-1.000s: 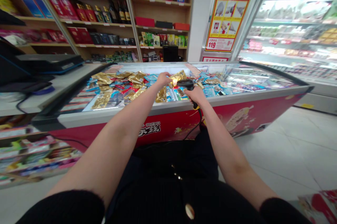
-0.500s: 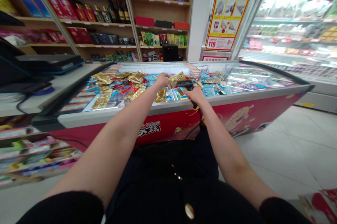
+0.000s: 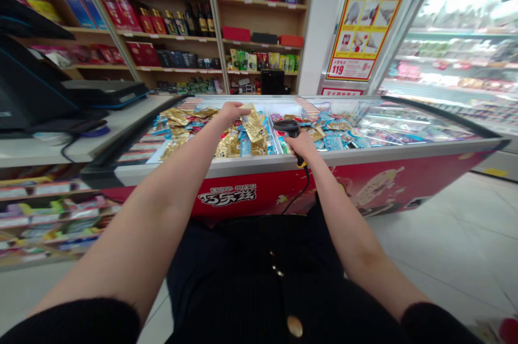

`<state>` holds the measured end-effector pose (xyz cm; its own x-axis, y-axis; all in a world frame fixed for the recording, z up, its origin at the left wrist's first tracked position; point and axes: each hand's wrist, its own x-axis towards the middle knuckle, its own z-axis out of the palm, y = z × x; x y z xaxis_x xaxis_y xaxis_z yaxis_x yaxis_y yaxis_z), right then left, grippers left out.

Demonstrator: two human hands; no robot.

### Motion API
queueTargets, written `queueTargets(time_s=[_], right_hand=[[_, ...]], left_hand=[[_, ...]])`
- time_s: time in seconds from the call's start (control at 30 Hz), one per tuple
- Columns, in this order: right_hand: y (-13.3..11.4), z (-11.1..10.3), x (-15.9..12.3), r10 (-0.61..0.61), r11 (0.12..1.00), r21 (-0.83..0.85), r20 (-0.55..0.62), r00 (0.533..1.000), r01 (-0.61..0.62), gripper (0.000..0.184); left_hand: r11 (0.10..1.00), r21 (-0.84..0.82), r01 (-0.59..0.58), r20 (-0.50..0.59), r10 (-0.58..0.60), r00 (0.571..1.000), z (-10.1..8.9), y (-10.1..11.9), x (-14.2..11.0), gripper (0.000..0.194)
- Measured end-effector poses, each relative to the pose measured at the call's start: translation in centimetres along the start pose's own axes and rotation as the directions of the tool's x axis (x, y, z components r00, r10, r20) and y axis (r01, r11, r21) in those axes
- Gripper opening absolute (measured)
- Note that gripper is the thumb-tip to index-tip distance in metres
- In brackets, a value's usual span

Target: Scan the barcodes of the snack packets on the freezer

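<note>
My left hand (image 3: 233, 110) pinches a gold ice cream packet (image 3: 254, 124) by its upper end, over the left part of the chest freezer (image 3: 259, 167). Below and around it lie gold, blue and red packets (image 3: 229, 144) in a loose heap. A black barcode scanner (image 3: 288, 127) with a yellow-tipped handle is wrapped in my right hand (image 3: 301, 145), above the freezer's front rim. Its head points left and forward, to the right of the gold packet. From the handle a dark cable (image 3: 297, 195) hangs down the freezer's red front.
At left stands a counter (image 3: 129, 117) with a dark scale-like machine (image 3: 103, 93). Shelves (image 3: 162, 34) of boxes and bottles rise behind the freezer. A lit display fridge (image 3: 461, 53) is at right, with tiled floor (image 3: 445, 225) before it.
My left hand has shifted left, and the gold packet now shows in full, tilted upright. My right hand with the scanner stays nearly in place. The view has turned slightly left.
</note>
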<state>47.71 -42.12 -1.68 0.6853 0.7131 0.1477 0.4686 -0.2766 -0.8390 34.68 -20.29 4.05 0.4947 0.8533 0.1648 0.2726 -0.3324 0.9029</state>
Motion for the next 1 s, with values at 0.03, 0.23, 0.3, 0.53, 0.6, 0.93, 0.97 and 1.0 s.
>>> queueTargets(time_s=[0.03, 0.23, 0.3, 0.53, 0.6, 0.93, 0.97, 1.0], right_hand=[[-0.1, 0.1, 0.0, 0.004, 1.000, 0.007, 0.001, 1.000, -0.004, 0.013], [-0.6, 0.6, -0.2, 0.011, 1.000, -0.012, 0.003, 1.000, -0.011, 0.010], [-0.7, 0.6, -0.3, -0.003, 1.000, -0.017, 0.003, 1.000, 0.003, 0.010], [-1.0, 0.6, -0.6, 0.006, 1.000, -0.026, 0.003, 1.000, -0.006, 0.008], [-0.9, 0.5, -0.6, 0.011, 1.000, -0.025, -0.005, 1.000, -0.011, 0.008], [0.6, -0.3, 0.2, 0.022, 1.000, 0.015, -0.024, 0.999, -0.022, 0.022], [0.8, -0.6, 0.2, 0.029, 0.999, 0.023, -0.033, 0.999, -0.028, 0.021], [1.0, -0.9, 0.3, 0.042, 0.999, 0.036, -0.039, 0.998, -0.040, 0.021]], left_hand=[[1.000, -0.009, -0.001, 0.006, 0.001, 1.000, -0.9, 0.0, -0.1, 0.035], [0.979, 0.205, 0.016, 0.107, -0.038, 0.994, -4.2, -1.4, -0.4, 0.026], [0.954, 0.298, -0.012, 0.161, -0.038, 0.986, -4.6, -2.0, -0.6, 0.023], [0.841, 0.539, -0.036, 0.284, -0.142, 0.948, -4.7, -3.4, -0.2, 0.036], [0.782, 0.622, -0.042, 0.287, -0.177, 0.942, -4.9, -3.5, 0.2, 0.045], [0.671, 0.729, -0.132, 0.114, 0.071, 0.991, -2.8, -2.0, 2.0, 0.052], [0.696, 0.706, -0.133, 0.091, 0.097, 0.991, -2.1, -1.7, 2.2, 0.053], [0.722, 0.678, -0.138, 0.074, 0.120, 0.990, -1.3, -1.4, 2.4, 0.054]])
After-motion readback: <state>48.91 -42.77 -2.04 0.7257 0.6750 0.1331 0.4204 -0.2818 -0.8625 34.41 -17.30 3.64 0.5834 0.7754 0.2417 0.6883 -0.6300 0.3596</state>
